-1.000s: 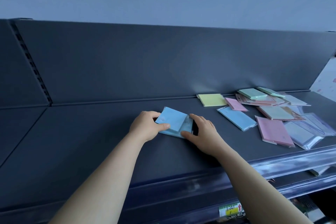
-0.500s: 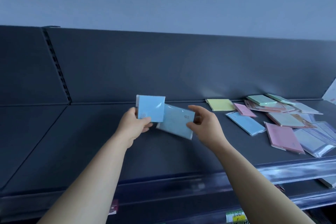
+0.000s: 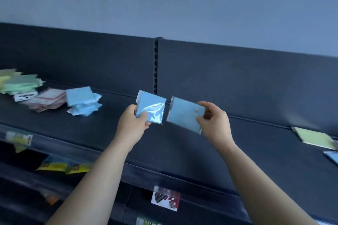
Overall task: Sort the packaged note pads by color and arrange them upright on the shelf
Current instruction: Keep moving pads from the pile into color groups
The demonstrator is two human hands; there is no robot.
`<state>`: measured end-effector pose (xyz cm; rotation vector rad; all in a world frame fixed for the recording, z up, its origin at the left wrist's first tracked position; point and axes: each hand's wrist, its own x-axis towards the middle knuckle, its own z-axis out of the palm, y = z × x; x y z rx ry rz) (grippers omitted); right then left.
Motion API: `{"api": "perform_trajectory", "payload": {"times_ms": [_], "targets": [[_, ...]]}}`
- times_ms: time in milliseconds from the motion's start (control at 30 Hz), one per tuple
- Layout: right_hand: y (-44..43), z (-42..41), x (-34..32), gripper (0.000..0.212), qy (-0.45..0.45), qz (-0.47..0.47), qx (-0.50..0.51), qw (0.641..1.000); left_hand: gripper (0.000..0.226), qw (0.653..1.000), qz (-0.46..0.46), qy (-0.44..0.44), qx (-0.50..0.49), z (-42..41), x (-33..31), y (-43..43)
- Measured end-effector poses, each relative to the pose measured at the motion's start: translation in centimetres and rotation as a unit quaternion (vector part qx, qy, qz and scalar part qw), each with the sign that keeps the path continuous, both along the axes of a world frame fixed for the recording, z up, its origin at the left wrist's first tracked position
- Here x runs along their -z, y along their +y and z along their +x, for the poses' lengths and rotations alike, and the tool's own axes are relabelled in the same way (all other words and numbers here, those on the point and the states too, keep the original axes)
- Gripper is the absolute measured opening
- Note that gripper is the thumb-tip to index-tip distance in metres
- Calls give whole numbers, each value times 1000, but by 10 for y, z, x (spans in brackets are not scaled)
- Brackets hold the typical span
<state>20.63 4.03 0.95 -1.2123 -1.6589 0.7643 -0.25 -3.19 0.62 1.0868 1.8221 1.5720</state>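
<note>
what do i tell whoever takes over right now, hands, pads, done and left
Left hand: grips one blue cellophane-wrapped note pad, held above the dark metal shelf.
Right hand: pinches a second blue wrapped pad.
Done: colour groups at the shelf's left: green pile, pink pile, blue pile; too blurred to tell if upright.
Left: place both held pads with the blue pile, then sort the loose yellow-green pad and blue pad at the right edge.

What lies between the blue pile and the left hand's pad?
Head view: only bare shelf between blue pile and left hand's pad.
</note>
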Motion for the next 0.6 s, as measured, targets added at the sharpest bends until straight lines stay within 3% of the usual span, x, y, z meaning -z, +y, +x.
{"api": "perform_trajectory", "payload": {"times_ms": [333,600], "targets": [[-25,-176,-21,38,12,17,-91,996,18,989,31,31,-141,-164,-21,-65],[-34,-296,-29,38,21,3,-74,997,25,987,15,54,-153,-278,-36,-96]]}}
